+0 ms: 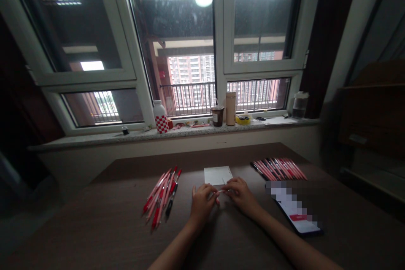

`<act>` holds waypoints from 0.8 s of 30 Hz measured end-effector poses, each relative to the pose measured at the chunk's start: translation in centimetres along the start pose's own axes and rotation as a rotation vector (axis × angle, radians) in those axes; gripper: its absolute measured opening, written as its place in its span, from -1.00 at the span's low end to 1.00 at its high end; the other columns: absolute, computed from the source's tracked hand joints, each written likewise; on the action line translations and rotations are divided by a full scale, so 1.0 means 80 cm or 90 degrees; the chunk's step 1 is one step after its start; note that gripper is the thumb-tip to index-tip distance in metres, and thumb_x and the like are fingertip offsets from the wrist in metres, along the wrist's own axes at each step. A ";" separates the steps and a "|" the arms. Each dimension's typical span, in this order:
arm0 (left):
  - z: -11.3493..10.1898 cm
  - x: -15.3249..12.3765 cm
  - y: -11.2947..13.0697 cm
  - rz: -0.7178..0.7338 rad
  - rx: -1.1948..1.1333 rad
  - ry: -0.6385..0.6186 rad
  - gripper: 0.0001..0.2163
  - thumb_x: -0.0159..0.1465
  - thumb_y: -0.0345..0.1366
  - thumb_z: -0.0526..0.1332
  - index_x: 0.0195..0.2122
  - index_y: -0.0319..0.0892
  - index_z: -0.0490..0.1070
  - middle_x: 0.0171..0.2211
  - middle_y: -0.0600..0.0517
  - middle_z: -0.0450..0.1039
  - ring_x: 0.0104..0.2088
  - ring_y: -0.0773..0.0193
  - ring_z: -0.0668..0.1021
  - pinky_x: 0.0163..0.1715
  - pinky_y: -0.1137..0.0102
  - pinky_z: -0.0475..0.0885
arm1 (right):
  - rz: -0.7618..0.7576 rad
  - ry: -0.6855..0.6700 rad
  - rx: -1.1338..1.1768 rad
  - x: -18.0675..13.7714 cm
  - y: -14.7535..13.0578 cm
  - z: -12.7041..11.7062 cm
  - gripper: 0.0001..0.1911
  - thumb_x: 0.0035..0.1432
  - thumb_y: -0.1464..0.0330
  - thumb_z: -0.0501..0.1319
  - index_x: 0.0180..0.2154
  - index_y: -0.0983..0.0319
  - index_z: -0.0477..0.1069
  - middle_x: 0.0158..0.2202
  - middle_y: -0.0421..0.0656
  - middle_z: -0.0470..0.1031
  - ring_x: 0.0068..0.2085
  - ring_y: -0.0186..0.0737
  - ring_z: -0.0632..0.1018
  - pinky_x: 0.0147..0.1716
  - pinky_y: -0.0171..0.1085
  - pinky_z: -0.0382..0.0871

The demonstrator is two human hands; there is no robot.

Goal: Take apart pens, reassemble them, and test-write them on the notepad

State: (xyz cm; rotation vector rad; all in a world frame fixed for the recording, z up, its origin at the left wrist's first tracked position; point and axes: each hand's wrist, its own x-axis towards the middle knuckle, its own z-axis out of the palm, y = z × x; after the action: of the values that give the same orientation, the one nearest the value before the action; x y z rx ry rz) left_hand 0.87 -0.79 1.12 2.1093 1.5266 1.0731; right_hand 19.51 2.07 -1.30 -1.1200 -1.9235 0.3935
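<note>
Over the middle of the brown table, my left hand (203, 202) and my right hand (242, 196) meet with fingers closed on a slender pink pen (220, 191). My fingers cover much of it, so its ends are hard to make out. Just beyond them lies a white sheet of notepaper (216, 175). Left of my left hand is a loose, crossed pile of pink, red and black pens and pencils (162, 196). To the far right of my right hand, several more pens and pencils (280, 169) lie side by side in a slanted row.
A phone (295, 211) with a blurred screen lies right of my right forearm. Beyond the table (120, 219), the windowsill (139, 135) carries a checkered white bottle (160, 117), a dark drink cup (217, 116), a tan flask (230, 109), yellow tape (243, 120) and a clear jar (300, 104).
</note>
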 end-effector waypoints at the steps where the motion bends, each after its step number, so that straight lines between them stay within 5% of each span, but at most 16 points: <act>1: 0.000 0.000 0.000 0.003 0.004 -0.001 -0.84 0.20 -0.16 0.14 -0.35 -0.05 0.48 -0.20 0.03 0.52 -0.08 0.13 0.50 0.17 -0.14 -0.05 | 0.004 0.002 0.002 0.000 0.001 0.001 -0.85 0.12 0.30 0.25 -0.26 0.09 0.57 -0.24 -0.10 0.48 -0.10 -0.10 0.44 -0.01 -0.10 0.22; 24: 0.000 -0.002 -0.002 -0.003 -0.017 0.010 -0.85 0.19 -0.16 0.15 -0.33 -0.03 0.47 -0.20 0.05 0.53 -0.08 0.14 0.50 0.19 -0.09 -0.09 | 0.005 -0.024 -0.015 -0.001 -0.003 -0.003 -0.86 0.16 0.31 0.20 -0.34 0.13 0.54 -0.28 -0.12 0.53 0.01 -0.06 0.36 0.04 -0.08 0.17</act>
State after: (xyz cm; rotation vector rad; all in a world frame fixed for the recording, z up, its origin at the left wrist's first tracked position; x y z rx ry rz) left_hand 0.77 -0.85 0.95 2.0830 1.5157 1.1042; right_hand 19.59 1.84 -1.04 -1.1433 -1.9624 0.3998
